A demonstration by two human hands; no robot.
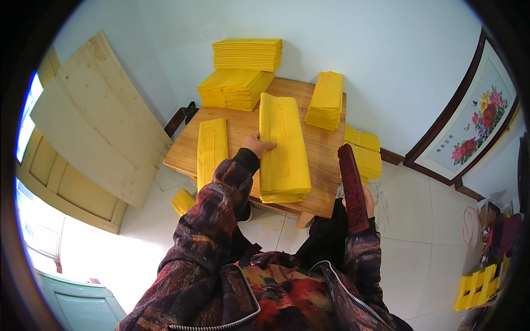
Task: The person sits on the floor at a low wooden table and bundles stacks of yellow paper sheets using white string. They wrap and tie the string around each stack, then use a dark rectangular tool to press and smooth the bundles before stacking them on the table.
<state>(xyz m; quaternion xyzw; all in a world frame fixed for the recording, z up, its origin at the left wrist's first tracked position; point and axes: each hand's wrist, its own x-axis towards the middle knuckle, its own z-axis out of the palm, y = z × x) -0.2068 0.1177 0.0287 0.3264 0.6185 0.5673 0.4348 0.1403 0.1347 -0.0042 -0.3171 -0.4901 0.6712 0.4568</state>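
Note:
My left hand grips the left edge of a stack of yellow folded paper, its thumb lying over the top sheet. Faint orange-red printed marks run down that sheet. Off the table's right front corner, my right hand is closed round a long dark-red carved wooden block, held upright and partly hiding the fingers. To the left of the left hand lies a slim pile of yellow paper, also with faint marks. All of this paper rests on a wooden table.
Taller yellow paper piles fill the table's back left; another pile stands back right. Yellow bundles sit beside the table on the right. A plywood sheet leans at left, and a framed flower picture at right.

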